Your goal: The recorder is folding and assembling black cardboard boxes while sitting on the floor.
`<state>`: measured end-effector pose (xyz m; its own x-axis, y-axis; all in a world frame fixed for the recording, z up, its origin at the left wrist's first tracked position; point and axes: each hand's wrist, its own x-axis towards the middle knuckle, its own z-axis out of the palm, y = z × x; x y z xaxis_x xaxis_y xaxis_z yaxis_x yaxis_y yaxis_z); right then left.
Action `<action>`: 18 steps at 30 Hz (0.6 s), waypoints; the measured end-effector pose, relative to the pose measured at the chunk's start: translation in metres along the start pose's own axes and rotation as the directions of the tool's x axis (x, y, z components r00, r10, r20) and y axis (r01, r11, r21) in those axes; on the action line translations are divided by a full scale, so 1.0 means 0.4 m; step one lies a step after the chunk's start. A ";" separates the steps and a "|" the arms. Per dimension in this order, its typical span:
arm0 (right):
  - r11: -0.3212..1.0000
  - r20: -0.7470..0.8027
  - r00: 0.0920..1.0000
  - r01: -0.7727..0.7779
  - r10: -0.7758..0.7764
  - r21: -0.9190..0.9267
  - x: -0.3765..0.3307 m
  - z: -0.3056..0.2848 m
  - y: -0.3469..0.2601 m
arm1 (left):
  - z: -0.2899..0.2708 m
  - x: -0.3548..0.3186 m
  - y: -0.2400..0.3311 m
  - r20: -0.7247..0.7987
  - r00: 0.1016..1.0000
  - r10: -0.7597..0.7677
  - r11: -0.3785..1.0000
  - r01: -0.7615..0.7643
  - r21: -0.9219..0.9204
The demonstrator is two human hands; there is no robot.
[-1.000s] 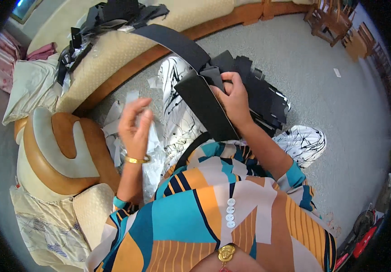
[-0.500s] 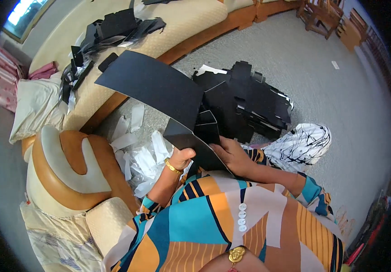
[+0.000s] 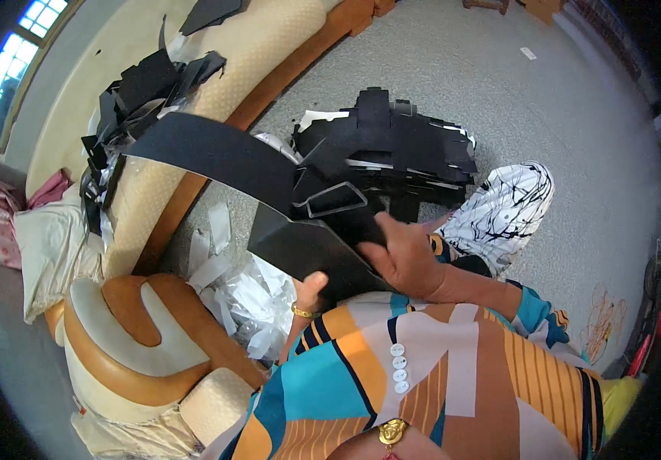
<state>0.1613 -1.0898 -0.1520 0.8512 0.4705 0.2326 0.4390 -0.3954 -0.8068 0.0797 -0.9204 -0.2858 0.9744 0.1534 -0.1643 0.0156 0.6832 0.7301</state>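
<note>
A black cardboard box, partly folded, is held in front of my chest with its open side showing. Its long curved flap stretches out to the upper left, and a small folded flap stands at the opening. My left hand grips the lower left of the box, thumb on the outside; its other fingers are hidden underneath. At the right edge my right hand is closed on the box wall, with some fingers out of sight behind the cardboard.
Beyond the box, a pile of flat black cardboard pieces lies on the grey floor. More black pieces rest on the cream sofa. White strips and clear plastic lie beside the brown-and-cream armrest. A white-and-black patterned cloth covers my leg.
The box has tilted, lowering its long flap and showing more of its opening. My right hand has shifted up along the edge. The whole view has swung somewhat.
</note>
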 end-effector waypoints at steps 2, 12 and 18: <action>0.996 -0.080 0.996 -0.046 0.040 -0.077 0.033 -0.051 0.020 | -0.002 -0.006 0.045 -0.081 0.997 0.012 0.995 -0.020 -0.097; 0.605 0.338 0.825 -0.563 0.453 0.564 0.156 -0.063 0.243 | -0.024 0.002 0.081 -0.319 0.945 -0.072 0.986 0.019 -0.166; 0.861 0.215 0.922 -0.381 0.323 0.338 0.146 -0.032 0.168 | 0.014 0.013 0.113 -0.260 0.961 -0.097 0.981 0.049 -0.185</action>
<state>0.2443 -1.0992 -0.1857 0.8643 0.4759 -0.1631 -0.0433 -0.2525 -0.9666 0.0866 -0.8929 -0.2498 0.8763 0.2665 -0.4013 0.0217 0.8103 0.5856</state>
